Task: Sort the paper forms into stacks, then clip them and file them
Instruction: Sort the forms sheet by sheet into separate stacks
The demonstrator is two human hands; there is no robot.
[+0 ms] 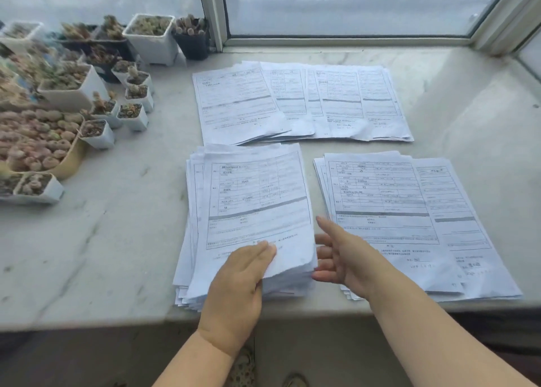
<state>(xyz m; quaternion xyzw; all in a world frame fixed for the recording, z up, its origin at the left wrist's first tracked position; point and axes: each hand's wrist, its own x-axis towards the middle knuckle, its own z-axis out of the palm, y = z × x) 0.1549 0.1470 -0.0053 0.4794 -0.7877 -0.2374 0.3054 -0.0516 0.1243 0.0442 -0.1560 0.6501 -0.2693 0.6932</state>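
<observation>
Head view: the left hand (237,281) rests on the near edge of the thick stack (251,211), thumb on top, fingers hidden under the lifted sheets. The right hand (339,257) is open, fingers spread at the stack's right edge, holding nothing. Just right lies a thinner stack (409,211). Farther back, fanned forms (298,102); plant pots (87,93) far left on the marble sill (117,240).
</observation>
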